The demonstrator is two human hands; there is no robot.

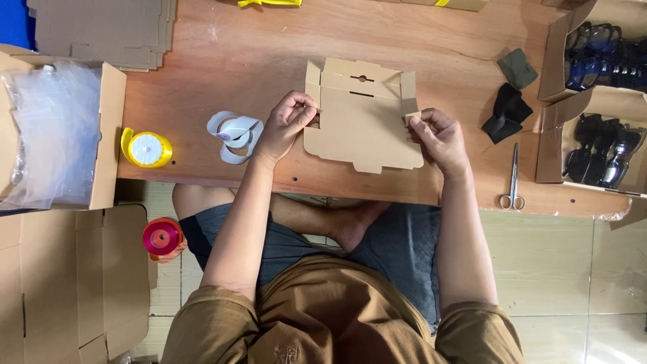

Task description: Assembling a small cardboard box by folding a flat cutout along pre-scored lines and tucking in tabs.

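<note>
Left hand pinching left side flap of flat brown die-cut cardboard box blank; right hand pinching right flap. Blank lying between both on wooden table. White ribbon loops just left of left hand; steel scissors right of right hand.

Flat tan die-cut carton mid-table, open brown boxes of sunglasses at right, flat cardboard stack top left

matt brown cardboard box blank, smooth wooden table — shiny metal scissors
</note>
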